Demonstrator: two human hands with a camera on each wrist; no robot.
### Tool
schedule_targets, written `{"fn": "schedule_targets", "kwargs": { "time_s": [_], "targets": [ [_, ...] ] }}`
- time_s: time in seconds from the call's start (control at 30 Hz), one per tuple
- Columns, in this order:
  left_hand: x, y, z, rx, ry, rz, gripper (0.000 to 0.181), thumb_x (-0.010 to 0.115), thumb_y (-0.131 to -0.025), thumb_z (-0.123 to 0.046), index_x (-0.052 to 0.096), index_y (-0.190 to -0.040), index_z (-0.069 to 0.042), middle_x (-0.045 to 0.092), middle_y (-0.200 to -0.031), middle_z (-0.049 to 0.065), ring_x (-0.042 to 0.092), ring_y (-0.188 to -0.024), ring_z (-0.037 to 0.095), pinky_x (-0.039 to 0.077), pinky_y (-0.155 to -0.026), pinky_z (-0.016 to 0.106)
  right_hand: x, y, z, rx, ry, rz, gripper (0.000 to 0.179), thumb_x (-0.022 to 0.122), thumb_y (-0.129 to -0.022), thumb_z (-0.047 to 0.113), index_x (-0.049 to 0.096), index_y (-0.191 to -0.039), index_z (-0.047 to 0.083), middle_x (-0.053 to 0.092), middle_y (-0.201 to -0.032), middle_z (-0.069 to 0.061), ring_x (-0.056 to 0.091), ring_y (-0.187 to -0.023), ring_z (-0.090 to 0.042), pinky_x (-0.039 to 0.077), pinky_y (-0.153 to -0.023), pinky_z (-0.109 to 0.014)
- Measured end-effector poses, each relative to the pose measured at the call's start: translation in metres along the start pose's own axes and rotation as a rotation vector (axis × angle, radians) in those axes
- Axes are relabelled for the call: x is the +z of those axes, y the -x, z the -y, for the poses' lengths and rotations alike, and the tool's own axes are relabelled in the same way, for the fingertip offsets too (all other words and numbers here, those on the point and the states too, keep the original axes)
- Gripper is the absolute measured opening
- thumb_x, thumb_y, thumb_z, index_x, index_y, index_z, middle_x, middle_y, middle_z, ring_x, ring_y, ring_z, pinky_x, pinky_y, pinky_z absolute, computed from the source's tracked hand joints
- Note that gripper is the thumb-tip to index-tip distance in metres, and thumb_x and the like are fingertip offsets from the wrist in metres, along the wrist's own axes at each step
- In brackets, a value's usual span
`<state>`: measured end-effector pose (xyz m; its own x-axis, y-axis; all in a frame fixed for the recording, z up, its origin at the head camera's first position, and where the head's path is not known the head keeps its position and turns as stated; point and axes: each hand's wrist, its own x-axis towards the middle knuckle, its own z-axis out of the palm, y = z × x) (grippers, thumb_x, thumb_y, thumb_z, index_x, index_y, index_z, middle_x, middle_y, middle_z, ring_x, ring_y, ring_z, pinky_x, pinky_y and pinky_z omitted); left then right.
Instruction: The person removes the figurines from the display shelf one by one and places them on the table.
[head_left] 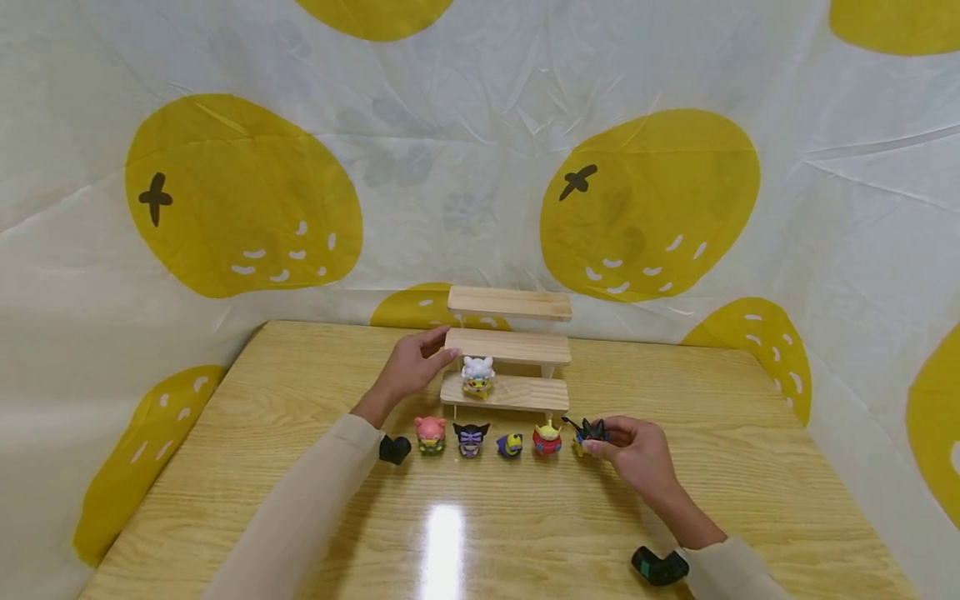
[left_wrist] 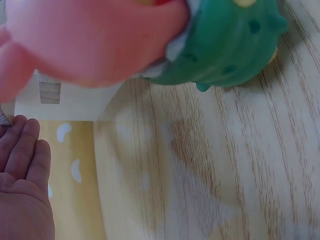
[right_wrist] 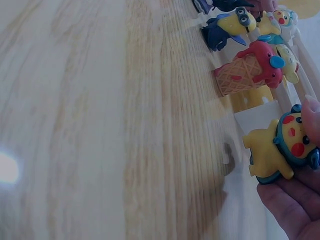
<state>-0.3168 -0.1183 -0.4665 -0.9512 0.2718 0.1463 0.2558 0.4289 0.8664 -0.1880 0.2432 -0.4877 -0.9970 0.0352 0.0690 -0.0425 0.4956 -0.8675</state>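
My right hand pinches a yellow toy figurine with red cheeks and a dark hood, thumb on one side and fingers on the other. It is at the right end of a row of figurines. My left hand reaches to the left end of the middle shelf of a three-tier wooden display stand, fingers extended and fingertips at the shelf end. A yellow figurine with a white hood stands on the left part of the lowest shelf. Close to the left wrist camera is a pink and green figurine.
Along the row in front of the stand are a purple figurine with black ears, a one-eyed yellow and blue figurine and a red figurine. Behind the wooden table hangs a white cloth with yellow fruit prints.
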Motion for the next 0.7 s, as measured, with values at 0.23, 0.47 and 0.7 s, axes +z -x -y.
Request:
{"fn": "schedule_targets", "kwargs": {
  "time_s": [0.23, 0.47, 0.7],
  "targets": [
    [0.0, 0.0, 0.0, 0.008, -0.007, 0.0, 0.063, 0.069, -0.102, -0.033, 0.049, -0.156, -0.008, 0.055, -0.155, 0.019, 0.056, -0.143, 0.033, 0.049, -0.115, 0.049, 0.0018, -0.0009, -0.0009, 0.011, 0.028, -0.012, 0.027, 0.084, -0.088, 0.008, 0.078, -0.113, -0.002, 0.08, -0.106, -0.021, 0.077, -0.087, -0.005, 0.058, -0.072, -0.015],
    [0.0001, 0.0007, -0.0009, 0.002, -0.013, -0.003, 0.064, 0.069, -0.102, -0.034, 0.049, -0.156, -0.007, 0.056, -0.154, 0.018, 0.057, -0.142, 0.033, 0.049, -0.115, 0.049, 0.0045, -0.0033, -0.0015, 0.026, 0.044, -0.019, 0.026, 0.083, -0.088, 0.007, 0.079, -0.112, -0.002, 0.08, -0.106, -0.021, 0.077, -0.088, -0.009, 0.057, -0.073, -0.014],
    [-0.0011, 0.0018, -0.002, -0.001, -0.008, 0.001, 0.064, 0.069, -0.102, -0.034, 0.048, -0.156, -0.006, 0.056, -0.155, 0.018, 0.056, -0.143, 0.033, 0.049, -0.116, 0.049, 0.0062, -0.0046, -0.0004, 0.032, 0.067, -0.028, 0.026, 0.084, -0.087, 0.008, 0.079, -0.111, -0.001, 0.08, -0.104, -0.02, 0.077, -0.088, -0.012, 0.057, -0.073, -0.014]
  ]
}}
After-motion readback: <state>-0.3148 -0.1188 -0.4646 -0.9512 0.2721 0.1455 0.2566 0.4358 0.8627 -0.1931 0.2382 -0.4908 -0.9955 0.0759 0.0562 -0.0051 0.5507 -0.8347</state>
